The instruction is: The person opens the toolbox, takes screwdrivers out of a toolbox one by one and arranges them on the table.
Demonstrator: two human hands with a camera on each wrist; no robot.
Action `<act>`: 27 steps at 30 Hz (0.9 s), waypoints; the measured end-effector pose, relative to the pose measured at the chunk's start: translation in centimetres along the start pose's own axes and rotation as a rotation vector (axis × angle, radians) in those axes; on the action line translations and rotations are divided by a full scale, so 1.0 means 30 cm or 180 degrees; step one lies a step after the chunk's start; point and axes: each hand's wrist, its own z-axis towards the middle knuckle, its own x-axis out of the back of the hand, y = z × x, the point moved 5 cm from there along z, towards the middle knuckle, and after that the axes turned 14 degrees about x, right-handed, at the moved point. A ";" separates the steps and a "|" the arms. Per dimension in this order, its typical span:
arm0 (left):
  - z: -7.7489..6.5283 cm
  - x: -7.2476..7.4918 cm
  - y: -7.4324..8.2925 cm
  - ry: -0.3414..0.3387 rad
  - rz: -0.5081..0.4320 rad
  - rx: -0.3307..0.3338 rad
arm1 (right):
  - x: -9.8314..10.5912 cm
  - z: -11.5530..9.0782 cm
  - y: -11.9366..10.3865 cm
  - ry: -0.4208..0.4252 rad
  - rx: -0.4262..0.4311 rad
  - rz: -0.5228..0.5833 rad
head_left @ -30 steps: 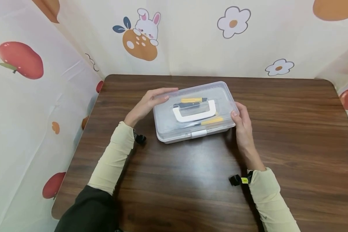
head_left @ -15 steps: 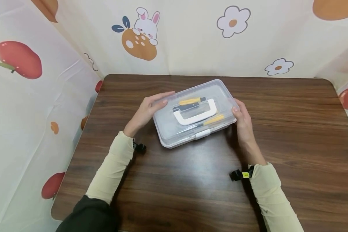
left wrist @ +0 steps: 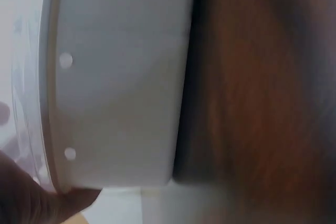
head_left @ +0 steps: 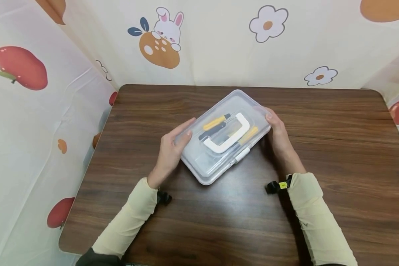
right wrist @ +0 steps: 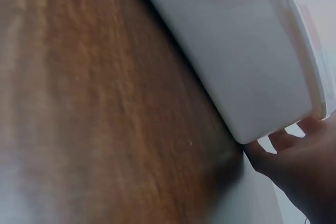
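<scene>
A plastic storage box point(head_left: 199, 153) with a clear lid and a white carry handle point(head_left: 234, 140) sits aslant at the middle of the table. Through the lid show tools with yellow handles point(head_left: 214, 122) and a dark one point(head_left: 213, 130); their kind is unclear. My left hand point(head_left: 169, 151) holds the box's left end, thumb on the lid's edge. At the opposite end my right hand point(head_left: 280, 138) grips the corner, its fingers against the end wall in the right wrist view. The grey side wall point(left wrist: 121, 77) fills much of the left wrist view. The box's underside is hidden.
A brown wood-grain table point(head_left: 336, 147) lies under the box. Behind it and at the left hangs a pale printed cloth point(head_left: 219, 44) with fruit, flowers and a rabbit. A white latch point(head_left: 242, 155) is on the box's near side.
The box has turned counterclockwise as seen from above, its left end coming nearer and its right end going farther. My left hand has moved toward me with it; the right hand has shifted slightly away.
</scene>
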 end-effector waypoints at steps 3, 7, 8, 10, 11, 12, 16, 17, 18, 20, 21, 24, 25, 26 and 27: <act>-0.048 -0.011 0.006 0.0183 0.0002 0.0045 | -0.009 0.022 0.009 -0.0123 -0.0029 0.0083; -0.104 -0.028 0.009 0.0418 -0.0022 0.0066 | -0.019 0.048 0.026 -0.0311 -0.0124 0.0147; -0.118 -0.033 0.009 0.0470 -0.0051 0.0082 | -0.021 0.054 0.030 -0.0366 -0.0144 0.0136; -0.147 -0.043 0.007 0.0568 -0.0082 0.0121 | -0.025 0.067 0.038 -0.0488 -0.0163 0.0136; -0.161 -0.049 0.008 0.0611 -0.0099 0.0136 | -0.028 0.074 0.042 -0.0552 -0.0162 0.0137; -0.176 -0.055 0.009 0.0650 -0.0118 0.0154 | -0.029 0.081 0.048 -0.0613 -0.0158 0.0152; -0.229 -0.081 0.017 0.0798 -0.0150 0.0168 | -0.034 0.109 0.070 -0.0863 -0.0159 0.0173; -0.241 -0.089 0.018 0.0833 -0.0148 0.0146 | -0.032 0.115 0.080 -0.0905 -0.0174 0.0173; -0.254 -0.097 0.018 0.0881 -0.0116 0.0097 | -0.029 0.121 0.090 -0.0940 -0.0208 0.0166; -0.278 -0.116 0.018 0.0958 -0.0019 -0.0096 | -0.023 0.129 0.110 -0.0993 -0.0284 0.0138; -0.291 -0.127 0.019 0.0984 0.0022 -0.0205 | -0.021 0.131 0.121 -0.1022 -0.0326 0.0150; -0.324 -0.160 0.022 0.0998 0.0116 -0.0524 | -0.018 0.133 0.150 -0.1056 -0.0436 0.0201; -0.331 -0.168 0.023 0.0963 0.0086 -0.0596 | -0.019 0.132 0.156 -0.1055 -0.0457 0.0227; -0.336 -0.175 0.024 0.0921 0.0038 -0.0632 | -0.020 0.132 0.160 -0.1051 -0.0486 0.0254; -0.339 -0.180 0.025 0.0881 -0.0016 -0.0651 | -0.022 0.132 0.160 -0.1053 -0.0486 0.0261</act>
